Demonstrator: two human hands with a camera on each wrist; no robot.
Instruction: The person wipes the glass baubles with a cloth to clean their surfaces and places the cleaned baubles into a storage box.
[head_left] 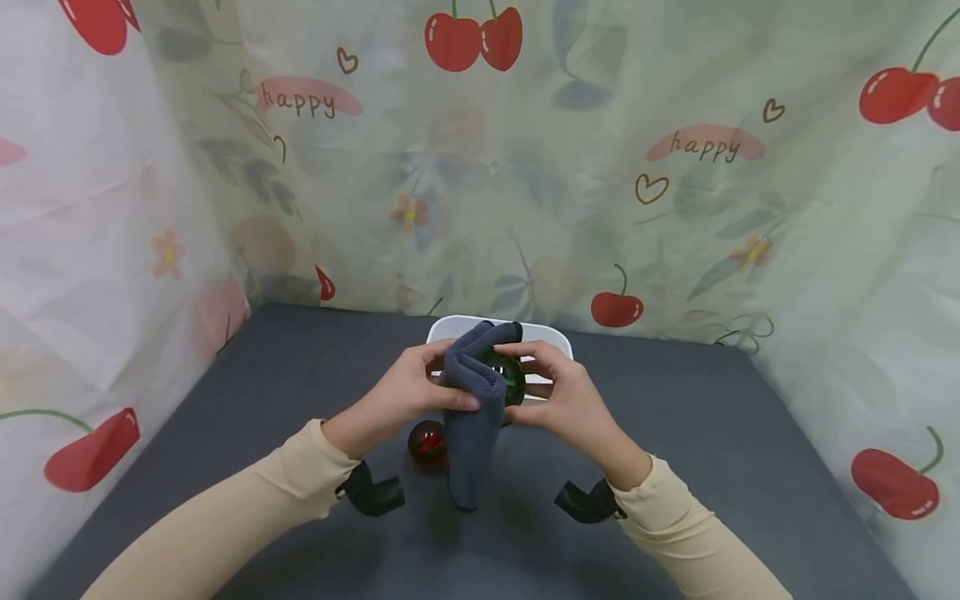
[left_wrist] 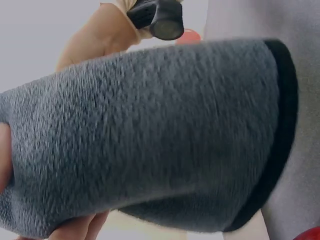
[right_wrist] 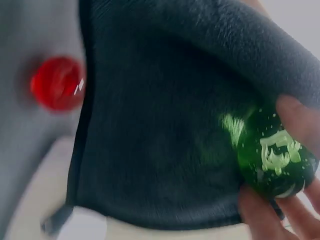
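Note:
My left hand point(head_left: 416, 385) grips a dark grey cloth point(head_left: 472, 450) with a black hem, thumb in front, and the cloth hangs down in folds. In my right hand point(head_left: 566, 392) is a green glass ball point(right_wrist: 275, 152), pinched between thumb and fingers, with a pale raised figure on its surface. The ball lies against the cloth, which hides part of it in the head view. On the table just below the left hand rests a red glass ball point(head_left: 428, 442), also seen in the right wrist view beside the cloth's hem.
Behind the hands stands a white plastic tray point(head_left: 558, 340), partly covered by them and the cloth. A dark grey cover point(head_left: 660, 417) lies over the table. Patterned curtains point(head_left: 480, 167) with cherries close off the back and both sides. Each wrist carries a black camera mount point(head_left: 588, 502).

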